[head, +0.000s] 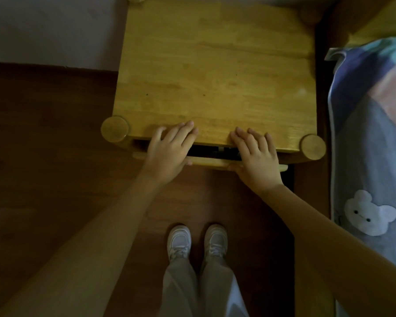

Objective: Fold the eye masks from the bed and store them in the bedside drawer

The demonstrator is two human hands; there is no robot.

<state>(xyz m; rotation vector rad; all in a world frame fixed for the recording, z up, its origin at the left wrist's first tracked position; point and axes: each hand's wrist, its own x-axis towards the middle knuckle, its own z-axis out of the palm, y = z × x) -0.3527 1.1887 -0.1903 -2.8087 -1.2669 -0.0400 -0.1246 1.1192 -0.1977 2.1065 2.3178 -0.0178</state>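
I look straight down on a light wooden bedside table (pixel 215 72). Its drawer (pixel 209 161) stands out only a narrow gap, and the inside is dark with a small pale thing barely showing. My left hand (pixel 169 149) lies over the drawer front at the left, fingers resting on the table's front edge and thumb under the drawer front. My right hand (pixel 256 156) does the same at the right. No eye mask can be made out in either hand. The bed (pixel 370 138) with its blue patterned cover lies to the right.
Dark wood floor (pixel 50 138) spreads left of and in front of the table. My feet in white shoes (pixel 197 242) stand just before the drawer. A pale wall (pixel 50 28) is at the upper left. A dark narrow gap separates table and bed.
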